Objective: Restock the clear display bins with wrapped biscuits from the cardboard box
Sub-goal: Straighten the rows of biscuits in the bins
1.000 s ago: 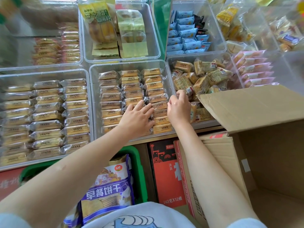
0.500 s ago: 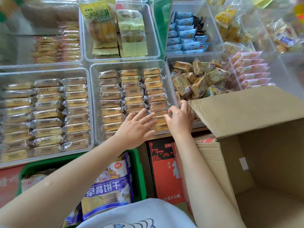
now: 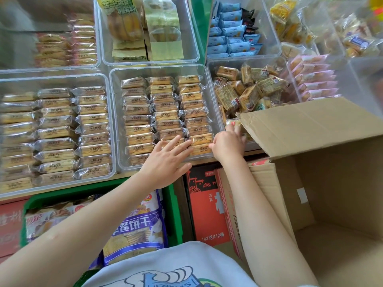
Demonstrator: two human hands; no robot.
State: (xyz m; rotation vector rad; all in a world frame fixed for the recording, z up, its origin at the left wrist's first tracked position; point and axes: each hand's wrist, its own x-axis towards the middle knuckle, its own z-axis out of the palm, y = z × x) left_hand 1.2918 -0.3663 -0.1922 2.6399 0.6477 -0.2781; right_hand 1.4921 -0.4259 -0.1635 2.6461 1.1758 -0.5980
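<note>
The middle clear bin (image 3: 116, 129) holds three tidy columns of wrapped biscuits (image 3: 163, 106). My left hand (image 3: 165, 160) lies flat with straight fingers on the front packets of the middle and right columns. At the bin's front right corner is my right hand (image 3: 228, 145), its thumb against the nearest packet (image 3: 202, 150) of the right column. Its fingers reach over the bin wall towards the neighbouring bin and are partly hidden by the cardboard flap. The open cardboard box (image 3: 310, 125) stands at the right, and only bare cardboard shows inside.
A left bin (image 3: 62, 76) is packed with the same biscuits. The right bin (image 3: 209, 65) holds loose packets (image 3: 248, 90). Further bins of snacks sit behind. Below the shelf are a green crate (image 3: 172, 204) with biscuit bags and a red carton (image 3: 207, 204).
Both hands have slid towards the front of the middle bin. My right hand has shifted right, to the bin's front corner next to the box flap.
</note>
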